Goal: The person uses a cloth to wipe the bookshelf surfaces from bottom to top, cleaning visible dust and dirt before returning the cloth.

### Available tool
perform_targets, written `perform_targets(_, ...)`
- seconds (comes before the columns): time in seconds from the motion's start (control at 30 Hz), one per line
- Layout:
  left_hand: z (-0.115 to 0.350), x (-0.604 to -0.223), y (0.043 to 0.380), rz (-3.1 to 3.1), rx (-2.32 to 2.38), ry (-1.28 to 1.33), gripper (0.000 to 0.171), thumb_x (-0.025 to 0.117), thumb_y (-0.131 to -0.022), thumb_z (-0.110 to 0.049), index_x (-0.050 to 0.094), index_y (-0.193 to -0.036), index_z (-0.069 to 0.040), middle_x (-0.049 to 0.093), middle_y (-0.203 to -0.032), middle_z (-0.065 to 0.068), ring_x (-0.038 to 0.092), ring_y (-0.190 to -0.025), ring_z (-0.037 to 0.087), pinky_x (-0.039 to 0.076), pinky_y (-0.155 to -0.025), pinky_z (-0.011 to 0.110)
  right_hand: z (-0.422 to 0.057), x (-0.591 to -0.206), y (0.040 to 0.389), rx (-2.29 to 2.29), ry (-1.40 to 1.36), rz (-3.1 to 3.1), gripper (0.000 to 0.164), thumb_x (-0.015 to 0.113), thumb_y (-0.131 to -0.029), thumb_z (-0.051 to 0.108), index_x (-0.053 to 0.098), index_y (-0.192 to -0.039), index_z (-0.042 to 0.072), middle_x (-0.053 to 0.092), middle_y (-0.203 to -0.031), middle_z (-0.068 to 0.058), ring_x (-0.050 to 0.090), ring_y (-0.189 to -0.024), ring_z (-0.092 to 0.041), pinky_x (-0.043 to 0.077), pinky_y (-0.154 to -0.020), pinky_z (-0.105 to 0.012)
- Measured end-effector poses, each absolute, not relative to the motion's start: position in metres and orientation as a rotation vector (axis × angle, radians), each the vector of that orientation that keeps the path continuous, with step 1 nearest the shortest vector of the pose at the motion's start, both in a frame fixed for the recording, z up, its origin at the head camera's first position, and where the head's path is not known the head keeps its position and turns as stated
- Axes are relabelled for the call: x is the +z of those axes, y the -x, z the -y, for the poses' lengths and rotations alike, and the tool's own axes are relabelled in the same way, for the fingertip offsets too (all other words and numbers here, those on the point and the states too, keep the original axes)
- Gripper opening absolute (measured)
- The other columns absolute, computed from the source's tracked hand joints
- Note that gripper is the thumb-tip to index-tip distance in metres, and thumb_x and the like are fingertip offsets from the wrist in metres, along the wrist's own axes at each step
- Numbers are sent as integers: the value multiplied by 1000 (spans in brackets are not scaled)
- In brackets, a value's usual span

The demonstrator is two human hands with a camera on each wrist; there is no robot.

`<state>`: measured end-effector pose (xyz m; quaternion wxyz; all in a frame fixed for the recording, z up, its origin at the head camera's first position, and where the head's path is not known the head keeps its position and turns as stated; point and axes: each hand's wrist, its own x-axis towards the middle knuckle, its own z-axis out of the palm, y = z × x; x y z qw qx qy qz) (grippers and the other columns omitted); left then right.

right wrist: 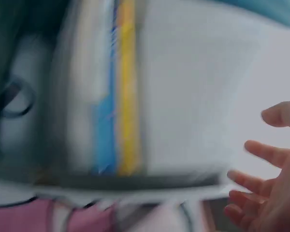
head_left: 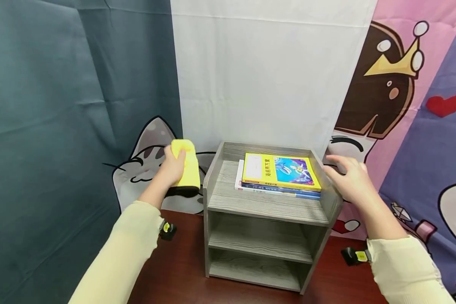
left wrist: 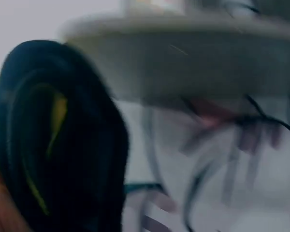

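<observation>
My left hand (head_left: pixel 172 167) grips a folded yellow cloth (head_left: pixel 188 169) with a black edge, held in the air just left of the small grey wooden shelf (head_left: pixel 267 214). In the left wrist view, the cloth's dark border (left wrist: pixel 63 145) shows in blurred layers with some yellow inside. Beside the shelf's right wall, my right hand (head_left: pixel 350 178) holds nothing, thumb and fingers spread apart. Its fingers (right wrist: pixel 263 153) also appear at the right of the right wrist view. A stack of books (head_left: pixel 281 172), a yellow-covered one on top, lies on the shelf's top board.
Two lower compartments (head_left: pixel 260 236) of the shelf face me. It stands on a dark red-brown surface (head_left: pixel 175 257). Behind hang a white curtain (head_left: pixel 270 76), a grey-green curtain (head_left: pixel 53 147) at left and a cartoon-printed one (head_left: pixel 414 139) at right.
</observation>
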<state>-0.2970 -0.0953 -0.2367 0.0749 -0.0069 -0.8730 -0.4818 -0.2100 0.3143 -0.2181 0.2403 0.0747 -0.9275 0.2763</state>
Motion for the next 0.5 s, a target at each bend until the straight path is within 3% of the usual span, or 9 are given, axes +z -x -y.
perform_targets(0.07, 94, -251, 307, 2742, -1478, 19, 55, 25, -98, -34, 7, -145, -11, 46, -107, 26, 52, -88, 32, 44, -73, 38, -325, -230, 221, 799, -164, 2642, 58, 45, -95, 37, 41, -134, -6, 36, -132, -33, 28, -122, -49, 22, -95, -63)
perform_targets(0.13, 89, -261, 311, 2812, -1503, 83, 50, 25, -95, -25, 20, -141, -5, 48, -98, 20, 53, -76, 25, 44, -64, 32, -329, -238, 229, 937, -153, 2709, 68, 40, -96, 43, 28, -140, -9, 29, -137, -35, 26, -125, -50, 21, -98, -63)
perform_targets(0.27, 77, -258, 305, 2852, -1559, 233, 43, 29, -96, -21, 36, -134, -3, 50, -83, 14, 51, -58, 18, 44, -53, 28, -327, -242, 235, 1259, -95, 2758, 78, 25, -97, 52, 5, -145, -6, 8, -146, -33, 9, -133, -49, 10, -102, -63)
perform_targets(0.37, 76, -239, 300, 2882, -1529, 281, 50, 34, -100, -25, 24, -146, -10, 52, -99, 18, 53, -68, 21, 46, -59, 31, -324, -240, 235, 1299, -48, 2794, 81, 22, -95, 56, 3, -145, -5, 3, -148, -30, 2, -134, -47, 6, -102, -63)
perform_targets(0.5, 73, -233, 306, 2928, -1228, 361, 56, 34, -101, -29, 12, -150, -13, 41, -133, 22, 51, -94, 31, 42, -81, 40, -322, -241, 235, 1225, -11, 2820, 82, 21, -95, 56, 3, -143, -9, 5, -146, -33, 5, -132, -50, 9, -101, -64)
